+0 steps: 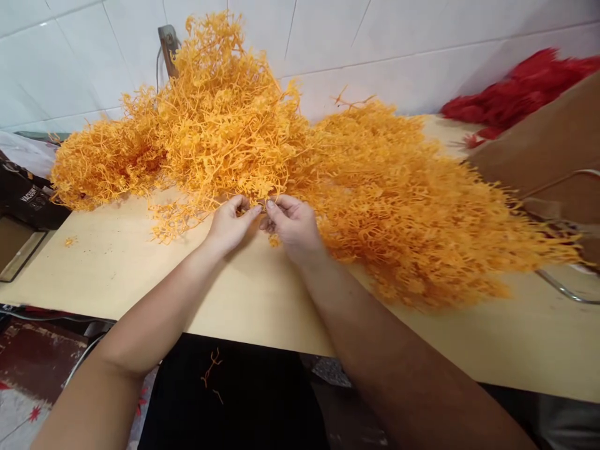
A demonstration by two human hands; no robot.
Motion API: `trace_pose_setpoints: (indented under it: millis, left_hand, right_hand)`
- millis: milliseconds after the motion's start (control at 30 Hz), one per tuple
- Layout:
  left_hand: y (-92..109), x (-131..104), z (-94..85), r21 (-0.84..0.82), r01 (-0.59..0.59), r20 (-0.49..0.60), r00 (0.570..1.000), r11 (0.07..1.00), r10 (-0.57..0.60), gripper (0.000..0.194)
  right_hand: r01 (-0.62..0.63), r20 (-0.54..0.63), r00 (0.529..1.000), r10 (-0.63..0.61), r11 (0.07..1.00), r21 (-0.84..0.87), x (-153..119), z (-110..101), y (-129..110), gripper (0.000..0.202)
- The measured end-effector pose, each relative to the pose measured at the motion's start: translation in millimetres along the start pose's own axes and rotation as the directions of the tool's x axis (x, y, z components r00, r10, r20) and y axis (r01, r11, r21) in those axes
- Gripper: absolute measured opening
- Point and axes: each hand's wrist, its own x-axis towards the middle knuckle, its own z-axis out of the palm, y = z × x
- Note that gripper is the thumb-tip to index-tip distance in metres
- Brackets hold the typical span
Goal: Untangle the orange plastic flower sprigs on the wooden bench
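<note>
A tall heap of orange, branching plastic-like sprigs (225, 119) rises against the wall, and a second orange pile (403, 206) spreads to the right. At the near edge of the heap, my left hand (234, 222) pinches a small piece of the orange material between thumb and forefinger. My right hand (293, 225) meets it there, its thumb and fingers also closed on orange material. The two thumbs almost touch. Exactly which strands lie between the fingertips is partly hidden. Small orange tips show below the right fingers.
The pale wooden table (140, 269) has its front edge close to my body. Red material (525, 87) and a brown cardboard box (539, 144) stand at the back right. A black box (32, 194) is at the left edge. A metal rod (569, 290) curves at the right.
</note>
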Motion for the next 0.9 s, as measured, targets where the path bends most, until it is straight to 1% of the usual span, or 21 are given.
trace_pose_setpoints:
  millis: [67, 133, 200, 267, 400, 467, 533, 567, 633, 667, 700, 733, 767, 800, 833, 867, 900]
  left_hand:
    - [5, 0, -0.6, -0.117, 0.035, -0.021, 0.999, 0.992, -0.038, 0.021]
    - [13, -1, -1.6, -0.240, 0.123, -0.045, 0.990, 0.963, -0.137, 0.017]
    - [21, -3, -3.0, -0.330, 0.202, -0.079, 0.968, 0.922, -0.240, 0.017]
    - [28, -5, -3.9, -0.414, 0.254, -0.090, 0.944, 0.874, -0.317, 0.019]
    - [34, -9, -0.1, -0.572, 0.328, 0.004, 0.918, 0.752, -0.398, 0.021]
    - [33, -9, 0.1, -0.608, 0.391, 0.062, 0.891, 0.691, -0.450, 0.020]
    - [31, -5, -7.8, -0.637, 0.456, 0.096, 0.847, 0.622, -0.522, 0.017]
    - [29, -2, -15.7, -0.655, 0.476, 0.097, 0.824, 0.587, -0.559, 0.017]
    - [25, 5, -37.3, -0.698, 0.461, 0.038, 0.788, 0.548, -0.614, 0.019]
    - [24, 8, -48.5, -0.711, 0.424, -0.023, 0.783, 0.560, -0.622, 0.020]
    - [23, 10, -57.8, -0.713, 0.378, -0.085, 0.790, 0.591, -0.607, 0.021]
    - [24, 9, -63.7, -0.699, 0.350, -0.108, 0.810, 0.624, -0.576, 0.020]
    - [25, 7, -65.3, -0.672, 0.358, -0.087, 0.831, 0.648, -0.550, 0.019]
    - [26, 4, -62.4, -0.629, 0.395, -0.028, 0.849, 0.670, -0.527, 0.018]
    - [27, -1, -55.4, -0.566, 0.452, 0.060, 0.857, 0.689, -0.512, 0.015]
    - [29, -7, -45.7, -0.487, 0.501, 0.147, 0.854, 0.716, -0.499, 0.011]
    - [29, -12, -34.6, -0.400, 0.531, 0.223, 0.847, 0.747, -0.483, 0.011]
  right_hand:
    - [-0.071, 0.000, 0.997, 0.072, 0.995, 0.070, -1, 2, -2, 0.038]
    - [-0.135, 0.004, 0.991, 0.135, 0.980, 0.143, -3, 4, -5, 0.035]
    - [-0.176, 0.019, 0.984, 0.176, 0.963, 0.205, -5, 5, -8, 0.029]
    - [-0.201, 0.054, 0.980, 0.193, 0.945, 0.258, -6, 7, -10, 0.025]
    - [-0.211, 0.129, 0.976, 0.175, 0.908, 0.362, -7, 11, -10, 0.022]
    - [-0.234, 0.152, 0.970, 0.189, 0.895, 0.381, -8, 14, -11, 0.023]
    - [-0.264, 0.175, 0.961, 0.213, 0.892, 0.366, -11, 14, -16, 0.026]
    - [-0.269, 0.192, 0.958, 0.213, 0.898, 0.348, -13, 13, -20, 0.029]
    - [-0.238, 0.215, 0.961, 0.176, 0.921, 0.309, -15, 10, -28, 0.032]
    - [-0.208, 0.212, 0.966, 0.148, 0.932, 0.298, -16, 8, -31, 0.033]
    - [-0.178, 0.195, 0.973, 0.123, 0.938, 0.296, -15, 6, -33, 0.033]
    - [-0.158, 0.166, 0.980, 0.111, 0.939, 0.304, -15, 4, -34, 0.032]
    - [-0.156, 0.135, 0.984, 0.117, 0.934, 0.321, -13, 3, -34, 0.032]
    - [-0.172, 0.114, 0.983, 0.141, 0.923, 0.345, -12, 2, -32, 0.030]
    - [-0.201, 0.108, 0.979, 0.173, 0.905, 0.374, -11, 2, -30, 0.028]
    - [-0.231, 0.115, 0.973, 0.201, 0.886, 0.403, -10, 2, -27, 0.027]
    - [-0.253, 0.130, 0.967, 0.218, 0.867, 0.429, -10, 2, -25, 0.025]
